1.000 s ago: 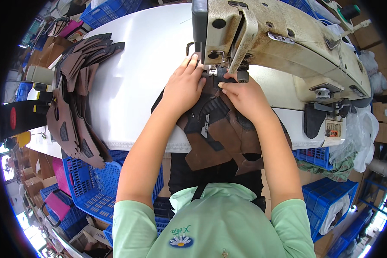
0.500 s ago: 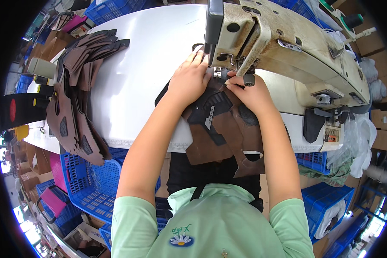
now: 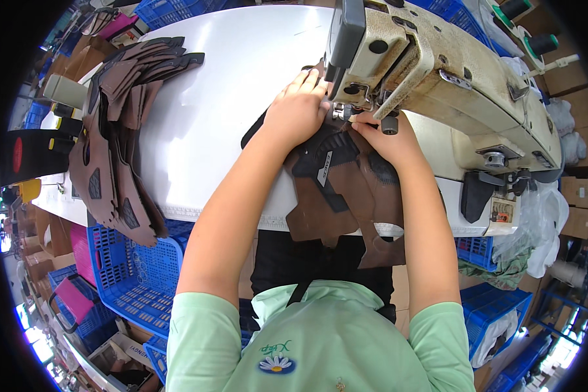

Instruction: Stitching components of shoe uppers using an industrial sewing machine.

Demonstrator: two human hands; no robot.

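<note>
A brown and black shoe upper (image 3: 323, 212), with a pale printed label, lies under the presser foot (image 3: 342, 111) of a worn cream sewing machine (image 3: 467, 98). Its lower flaps hang over the table's front edge. My left hand (image 3: 298, 112) rests flat on the upper, left of the needle area, fingers stretched forward. Close to the foot's right side, my right hand (image 3: 387, 138) pinches the upper between thumb and fingers. The machine head partly hides the stitching spot.
A pile of similar brown uppers (image 3: 121, 130) lies on the left of the white table (image 3: 222, 98). Below it stands a blue plastic crate (image 3: 137, 271). Thread spools (image 3: 540, 44) are at the far right, and a dark cut piece (image 3: 477, 196) hangs beside the machine.
The shoe upper has slid slightly forward under the presser foot, and both hands stay on it. The whole view has shifted a little.
</note>
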